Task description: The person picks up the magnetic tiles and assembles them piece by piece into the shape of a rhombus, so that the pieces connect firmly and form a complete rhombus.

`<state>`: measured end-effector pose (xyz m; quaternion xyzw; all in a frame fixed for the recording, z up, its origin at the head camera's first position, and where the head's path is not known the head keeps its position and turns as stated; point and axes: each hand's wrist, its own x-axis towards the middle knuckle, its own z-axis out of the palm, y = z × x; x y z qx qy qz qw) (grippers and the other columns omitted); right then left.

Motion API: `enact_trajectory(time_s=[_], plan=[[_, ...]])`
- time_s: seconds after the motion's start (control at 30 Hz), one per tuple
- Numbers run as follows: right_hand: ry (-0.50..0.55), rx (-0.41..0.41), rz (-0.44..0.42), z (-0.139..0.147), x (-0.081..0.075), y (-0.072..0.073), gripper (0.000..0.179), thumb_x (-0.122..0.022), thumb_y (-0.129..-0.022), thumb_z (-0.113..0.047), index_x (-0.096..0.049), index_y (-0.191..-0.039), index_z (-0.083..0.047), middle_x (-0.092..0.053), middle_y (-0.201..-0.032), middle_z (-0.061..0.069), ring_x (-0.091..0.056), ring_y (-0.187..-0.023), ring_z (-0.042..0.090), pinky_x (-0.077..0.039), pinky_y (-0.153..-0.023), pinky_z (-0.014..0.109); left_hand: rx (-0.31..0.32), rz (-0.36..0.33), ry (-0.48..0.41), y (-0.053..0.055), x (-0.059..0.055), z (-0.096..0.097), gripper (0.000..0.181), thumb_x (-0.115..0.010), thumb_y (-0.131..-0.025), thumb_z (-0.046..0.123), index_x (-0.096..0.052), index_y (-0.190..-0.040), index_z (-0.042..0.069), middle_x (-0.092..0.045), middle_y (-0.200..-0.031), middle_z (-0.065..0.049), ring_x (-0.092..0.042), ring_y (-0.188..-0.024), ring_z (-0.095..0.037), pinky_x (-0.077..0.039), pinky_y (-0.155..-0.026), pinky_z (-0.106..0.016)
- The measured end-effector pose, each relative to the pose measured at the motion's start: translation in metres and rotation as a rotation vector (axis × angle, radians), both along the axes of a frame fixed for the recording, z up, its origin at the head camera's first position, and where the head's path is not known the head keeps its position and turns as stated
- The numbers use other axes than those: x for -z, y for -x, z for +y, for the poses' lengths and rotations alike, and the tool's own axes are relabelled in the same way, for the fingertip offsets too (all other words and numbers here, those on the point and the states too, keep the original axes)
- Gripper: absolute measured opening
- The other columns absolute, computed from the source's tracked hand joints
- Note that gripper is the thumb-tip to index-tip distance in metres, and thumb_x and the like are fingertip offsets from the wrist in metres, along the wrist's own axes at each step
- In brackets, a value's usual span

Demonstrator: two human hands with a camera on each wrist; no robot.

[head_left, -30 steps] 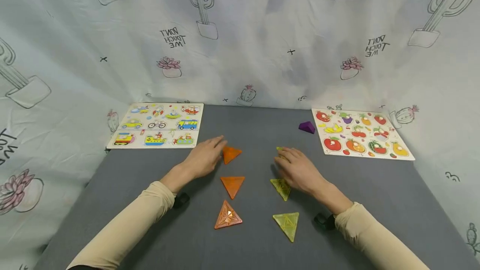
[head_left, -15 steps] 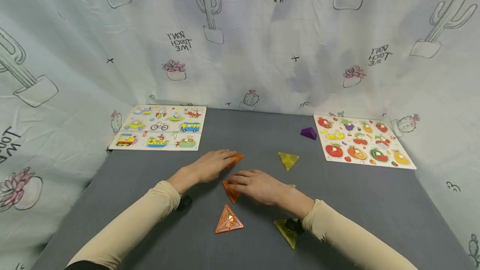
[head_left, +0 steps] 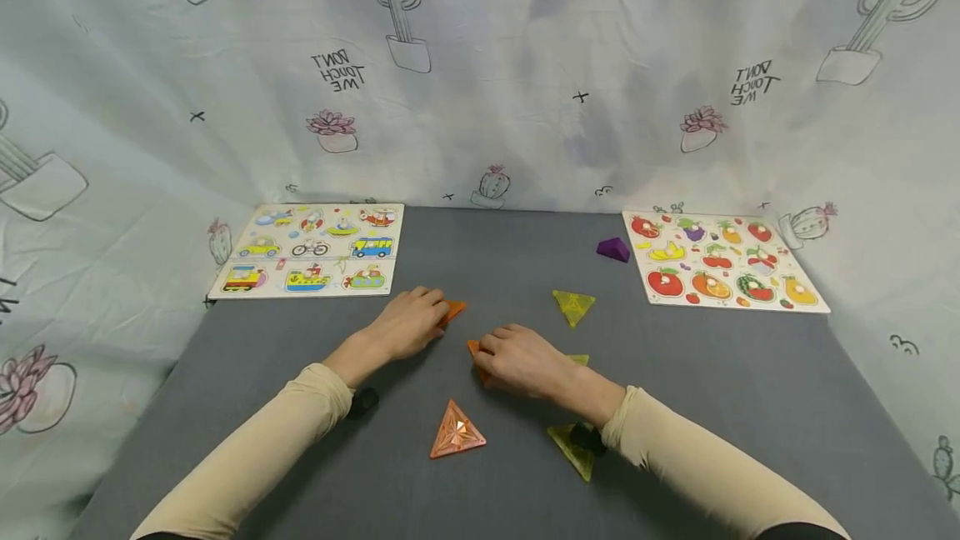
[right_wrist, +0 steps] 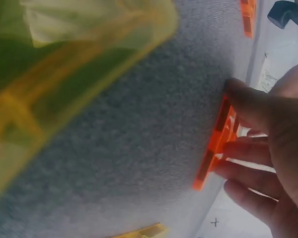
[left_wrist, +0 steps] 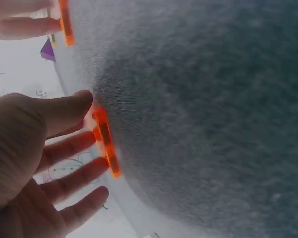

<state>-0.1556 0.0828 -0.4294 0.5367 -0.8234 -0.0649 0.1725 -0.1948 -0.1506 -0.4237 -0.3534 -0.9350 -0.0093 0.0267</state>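
My left hand (head_left: 408, 325) pinches an orange triangular magnetic tile (head_left: 454, 309) at the far middle of the grey table. In the left wrist view, the thumb is at one corner of this tile (left_wrist: 107, 141) and fingertips meet its upper face. Nearer and to the right, my right hand (head_left: 521, 363) grips a second orange triangular tile (head_left: 475, 347), mostly hidden by its fingers. The right wrist view shows that tile (right_wrist: 216, 144) edge-on, low over the cloth, between thumb and fingers. A lighter orange triangular tile (head_left: 456, 432) with a starburst pattern lies flat in front.
Three yellow triangular tiles lie at right: a far one (head_left: 573, 307), a middle one (head_left: 579, 359) partly under the right wrist, and a near one (head_left: 562, 440) below the forearm. A purple block (head_left: 613, 250) sits behind, between a vehicle puzzle board (head_left: 330, 261) and a fruit puzzle board (head_left: 738, 267).
My right hand has crossed from the yellow tiles to the middle orange tile, taken hold of it and shifted it right. My left hand has drawn the far orange tile slightly left.
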Motion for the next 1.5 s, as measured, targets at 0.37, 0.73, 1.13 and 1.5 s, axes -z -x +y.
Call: enact_trajectory(time_s=[0.37, 0.73, 1.13, 1.5], plan=[[0.294, 0.147, -0.305, 0.005, -0.005, 0.011, 0.019, -0.063, -0.095, -0.015, -0.070, -0.111, -0.009, -0.070, -0.079, 0.004, -0.063, -0.061, 0.015, -0.052, -0.057, 0.029, -0.018, -0.058, -0.028, 0.000, 0.004, -0.005, 0.041, -0.077, -0.084, 0.016, -0.064, -0.123, 0.010, -0.060, -0.114, -0.016, -0.056, -0.101, -0.035, -0.051, -0.086, -0.044], [0.424, 0.330, -0.584, 0.014, -0.011, 0.018, 0.018, -0.061, -0.094, -0.010, -0.070, -0.109, -0.004, -0.070, -0.076, 0.003, -0.055, -0.055, 0.005, -0.045, -0.053, 0.020, 0.012, -0.043, 0.163, -0.010, -0.011, 0.001, 0.025, -0.064, -0.094, 0.018, -0.068, -0.118, 0.022, -0.063, -0.103, -0.017, -0.059, -0.088, -0.034, -0.055, -0.070, -0.044], [0.434, 0.368, -0.657, 0.019, -0.004, 0.020, 0.030, -0.071, -0.088, -0.011, -0.067, -0.117, -0.003, -0.073, -0.084, 0.007, -0.063, -0.063, 0.009, -0.049, -0.057, 0.021, 0.045, -0.148, -0.059, -0.004, -0.012, -0.009, 0.042, -0.066, -0.086, -0.003, -0.063, -0.127, 0.006, -0.067, -0.108, -0.016, -0.065, -0.090, -0.030, -0.053, -0.082, -0.043], [0.476, 0.390, -0.698, 0.017, -0.010, 0.020, 0.032, -0.070, -0.089, -0.011, -0.065, -0.119, -0.002, -0.072, -0.085, 0.008, -0.059, -0.061, 0.004, -0.048, -0.057, 0.019, 0.011, -0.276, -0.238, -0.001, -0.014, -0.011, 0.046, -0.068, -0.091, 0.012, -0.057, -0.133, -0.004, -0.068, -0.106, -0.013, -0.063, -0.089, -0.022, -0.052, -0.078, -0.034]])
